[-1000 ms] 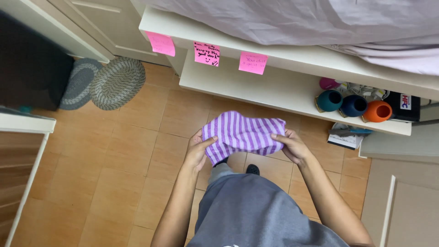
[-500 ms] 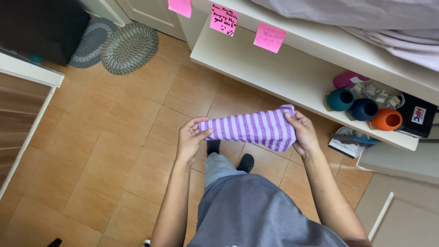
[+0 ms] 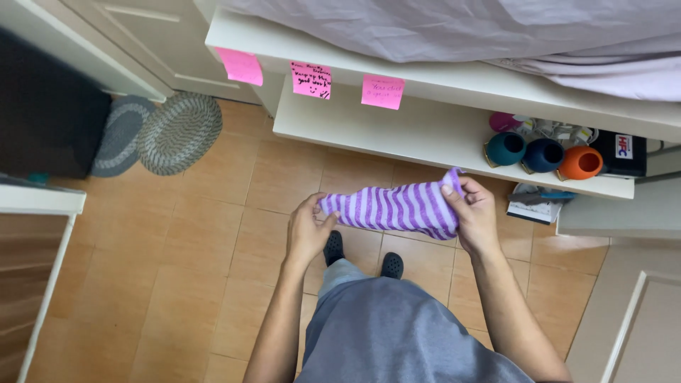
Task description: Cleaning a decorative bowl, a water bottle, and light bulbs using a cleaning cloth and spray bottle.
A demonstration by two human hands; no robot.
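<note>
A striped purple cloth [image 3: 397,208] is held stretched above the floor [image 3: 198,234], pinched at its ends by the left hand [image 3: 308,230] and right hand [image 3: 474,213]; folding seems underway, and bringing the ends together evenly is called for next.

I see a home bedroom, bed [image 3: 461,28] with pale sheets on a white frame, shelf [image 3: 397,135] beneath holding cups [image 3: 543,154], round rugs [image 3: 177,131] on tan tile floor [image 3: 177,269], panelled door [image 3: 142,35].
</note>
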